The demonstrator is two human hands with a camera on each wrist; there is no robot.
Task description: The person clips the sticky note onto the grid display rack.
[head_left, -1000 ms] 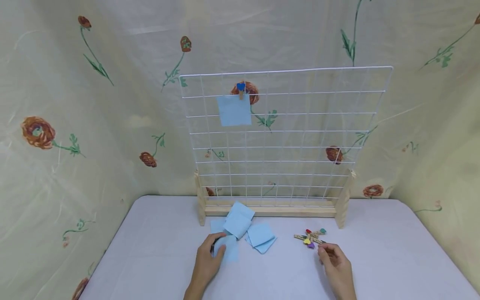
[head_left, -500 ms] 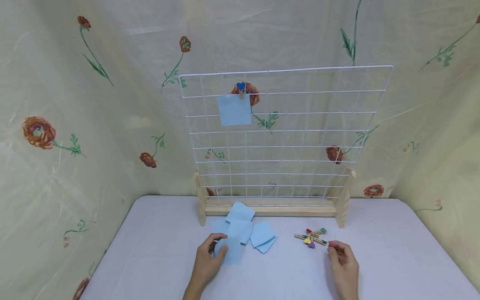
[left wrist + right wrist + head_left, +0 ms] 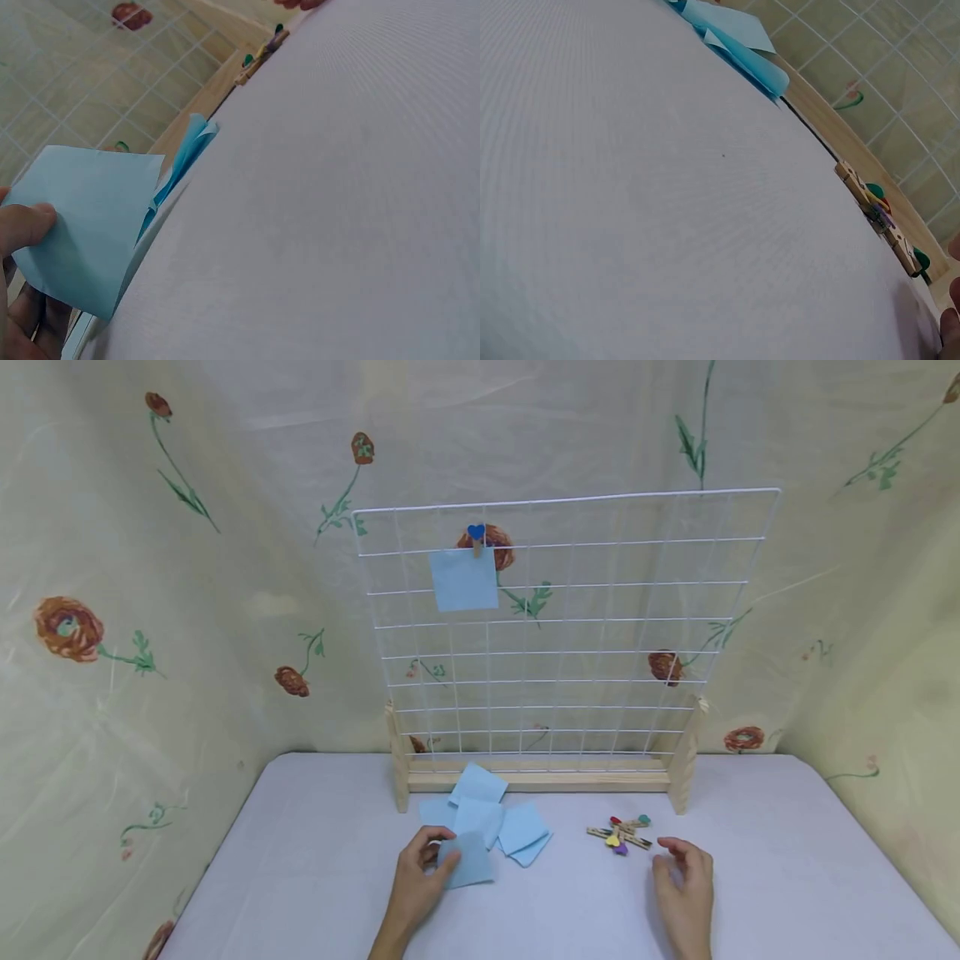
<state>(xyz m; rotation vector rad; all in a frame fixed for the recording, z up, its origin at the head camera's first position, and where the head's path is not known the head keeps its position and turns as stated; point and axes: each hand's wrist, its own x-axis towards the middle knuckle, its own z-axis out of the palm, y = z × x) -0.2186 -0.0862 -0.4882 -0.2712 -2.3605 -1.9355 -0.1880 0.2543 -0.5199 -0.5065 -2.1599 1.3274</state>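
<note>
My left hand (image 3: 417,878) pinches a light blue square paper note (image 3: 472,863), thumb in front and fingers behind. In the left wrist view the note (image 3: 90,210) stands tilted up, its lower edge close to the cloth. Several more blue notes (image 3: 480,783) lie overlapping on the table just beyond it. On the right, my right hand (image 3: 686,893) has thumb and fingers parted with nothing between them. Right beside its fingertips lies a small heap of wooden clothespins (image 3: 637,841) with coloured heart tops, also in the right wrist view.
A white wire grid (image 3: 570,653) leans back in a wooden stand (image 3: 540,782) behind the notes. From its upper left hangs one blue note (image 3: 463,583), held by a clothespin (image 3: 476,537) with a blue heart. A flowered curtain (image 3: 247,527) surrounds the white-covered table (image 3: 300,860).
The note in my left hand has come away from the others and tilted up, moving slightly right. My right hand has drawn back right from the clothespins, and its thumb and fingers have spread apart.
</note>
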